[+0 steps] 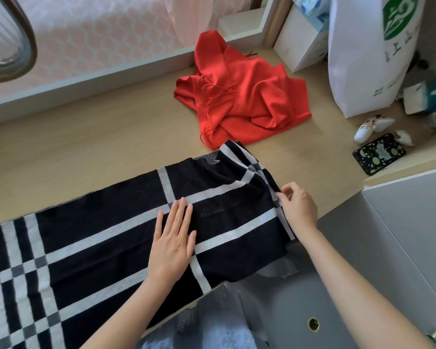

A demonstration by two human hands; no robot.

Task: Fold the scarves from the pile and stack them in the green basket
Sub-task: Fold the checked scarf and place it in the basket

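**Smoothing the black-and-white scarf on the desk**

My left hand (173, 244) lies flat on the black-and-white scarf (106, 248), palm down, fingers straight and close together, pressing the cloth against the desk (98, 137). It holds nothing; it only rests on the fabric near the middle of the spread part. My right hand (297, 206) is at the scarf's right edge, thumb and fingertips pinched on the hem where the fabric bunches into folds.

The scarf runs across the desk from the lower left, where its checked pattern of pale stripes is densest, up toward the right. Its near edge hangs over the front of the desk, and its far right corner is rumpled and partly doubled over.

Beyond it, the red scarf (242, 96) sits in a loose heap with thin fringe strands trailing out. Its lower edge just meets the far corner of the black-and-white scarf.

To the right stand a white paper bag (363, 71) with a green emblem and a white box (300, 44). A dark phone (378, 153) with pale green spots lies near the desk's right edge, well apart from both scarves.
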